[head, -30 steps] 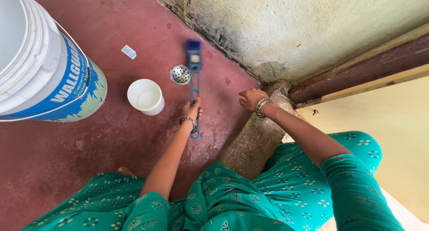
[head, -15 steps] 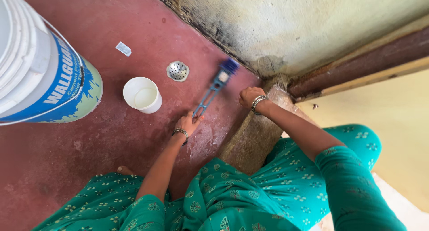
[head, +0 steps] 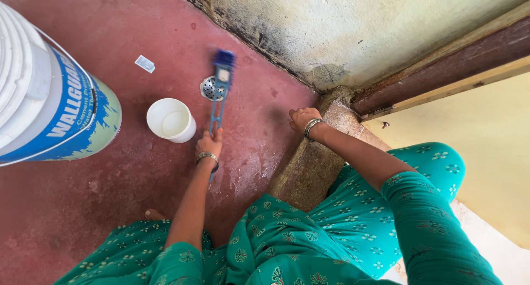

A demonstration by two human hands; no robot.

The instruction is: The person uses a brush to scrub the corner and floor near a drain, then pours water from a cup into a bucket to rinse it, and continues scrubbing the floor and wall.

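My left hand (head: 209, 144) grips the handle of a long blue scrubbing brush (head: 220, 92). Its blurred head rests on the red floor at a round metal drain cover (head: 209, 88). A small white cup (head: 170, 120) stands just left of that hand. My right hand (head: 300, 119) presses down, fingers curled, on the top of a rough stone step (head: 314, 163) near the wall corner. It holds nothing. A wet patch shines on the floor between my two hands.
A large white and blue bucket (head: 49, 105) stands at the left. A small scrap of paper (head: 144, 64) lies on the floor beyond the cup. A stained wall (head: 353, 25) and a wooden door frame (head: 441, 70) close the right side. My green clothing fills the bottom.
The brush swung from pointing right, toward the wall corner, back left onto the drain cover. My left hand shifted left with it. The right hand stayed on the stone step.
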